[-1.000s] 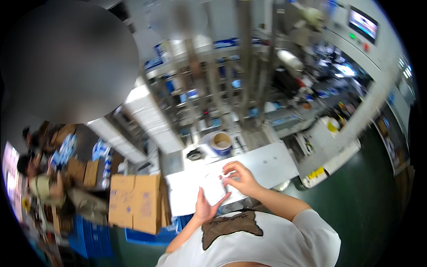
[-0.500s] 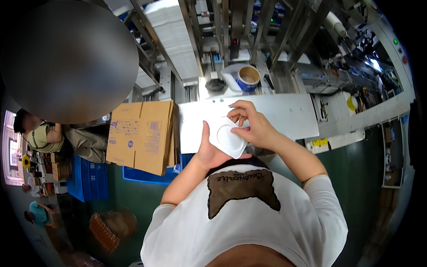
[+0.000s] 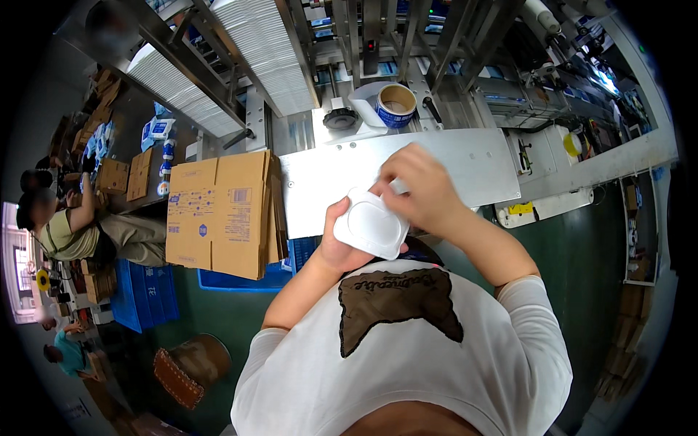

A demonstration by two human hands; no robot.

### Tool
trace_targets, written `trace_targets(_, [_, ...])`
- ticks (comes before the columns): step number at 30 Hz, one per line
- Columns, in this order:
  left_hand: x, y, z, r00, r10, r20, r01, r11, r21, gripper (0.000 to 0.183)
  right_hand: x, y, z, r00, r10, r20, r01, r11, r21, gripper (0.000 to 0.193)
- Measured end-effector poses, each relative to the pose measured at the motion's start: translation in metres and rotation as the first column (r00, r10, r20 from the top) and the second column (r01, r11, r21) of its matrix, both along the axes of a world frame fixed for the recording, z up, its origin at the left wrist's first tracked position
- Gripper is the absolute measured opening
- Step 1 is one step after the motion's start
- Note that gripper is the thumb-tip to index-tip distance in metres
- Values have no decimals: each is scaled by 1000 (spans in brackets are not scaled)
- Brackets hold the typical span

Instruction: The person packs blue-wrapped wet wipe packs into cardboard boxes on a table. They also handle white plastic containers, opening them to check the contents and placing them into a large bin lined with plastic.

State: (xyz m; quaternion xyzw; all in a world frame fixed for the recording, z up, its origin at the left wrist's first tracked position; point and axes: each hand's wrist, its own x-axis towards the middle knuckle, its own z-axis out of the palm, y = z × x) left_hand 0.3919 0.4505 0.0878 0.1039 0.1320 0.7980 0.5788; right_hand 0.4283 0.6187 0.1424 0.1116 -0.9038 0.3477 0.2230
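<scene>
A white plastic lid (image 3: pixel 372 227), a rounded square with a raised ring, lies tilted in my left hand (image 3: pixel 336 245). That hand is closed round its left side and underside, the thumb along the upper left edge. My right hand (image 3: pixel 424 190) is at the lid's upper right edge, its fingers curled in a pinch and slightly blurred. Whatever is between those fingertips is hidden. Both hands are at the near edge of a white metal plate (image 3: pixel 458 163).
Flattened cardboard boxes (image 3: pixel 218 211) stand left of the plate, above a blue crate (image 3: pixel 240 280). Beyond the plate are a roll of tape (image 3: pixel 396 102), a black knob (image 3: pixel 339 118) and a machine frame with stacked white sheets (image 3: pixel 254 43). A stool (image 3: pixel 193 367) is behind left; a co-worker (image 3: pixel 65 225) is far left.
The lid has turned to show more of its face, and my left hand has closed round it. My right hand has moved up and right, off the lid's middle to its edge.
</scene>
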Motion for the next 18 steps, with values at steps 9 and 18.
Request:
trace_targets(9, [7,-7,-3,998,14,-65,-19,997,-79,80,0,-8,4,989,147,-25,-147,989,-12,10])
trace_targets(18, [8,-8,2,991,74,-108,-84,992,-93,90,0,1,2,990,39,-136,-44,999,-31,10])
